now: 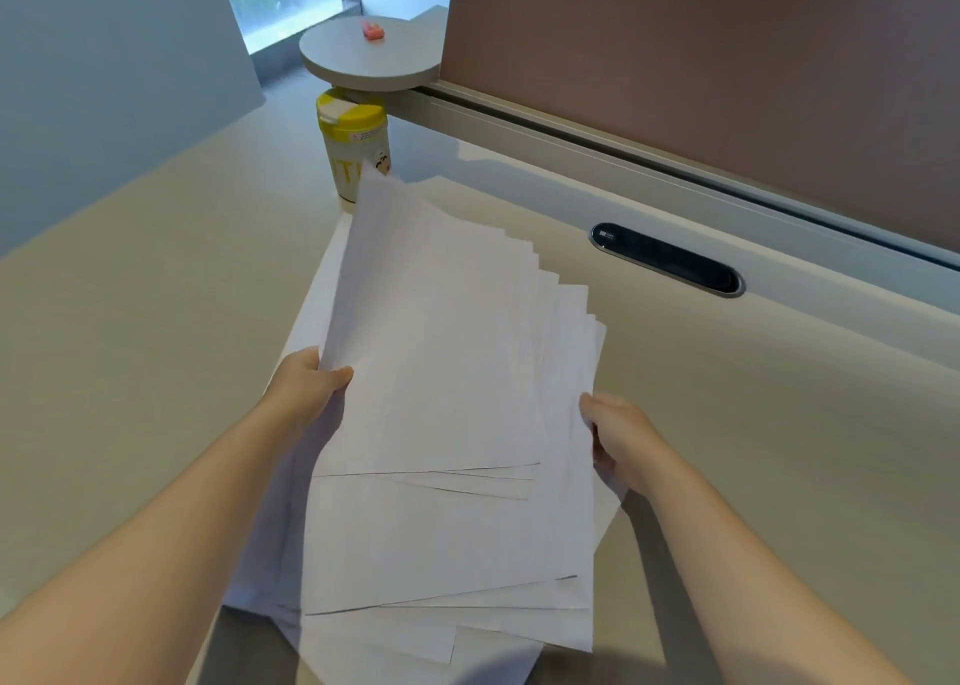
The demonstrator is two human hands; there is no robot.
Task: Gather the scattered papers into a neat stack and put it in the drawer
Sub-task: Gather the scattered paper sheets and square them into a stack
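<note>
Head view: both hands hold the papers (pixel 447 424) over the beige worktop (pixel 130 321), near its front edge. The left hand (pixel 306 388) pinches the left edge, thumb on top and fingers (pixel 291 372) curled beneath, closed on the sheets. The right hand (pixel 618 440) clasps the right edge the same way, fingers wrapped round the side.

The sheets are gathered but not yet neat. They fan out at the far right corner in a stepped row of edges, and several near edges lie staggered at different angles. One or two sheets sit lower and to the left, apart from the main bundle, seemingly resting on the worktop. The far corner partly hides a yellow tub (pixel 353 144).

The step in hand appears to be squaring the pile. To do it well, the grip should probably loosen enough for the sheets to slide, then the pile be stood on one long edge and tapped on the worktop, turned, and tapped on a short edge. The stray lower sheets want collecting first. Too tight a pinch would crease the paper and lock the fan in.

No drawer is in view.
</note>
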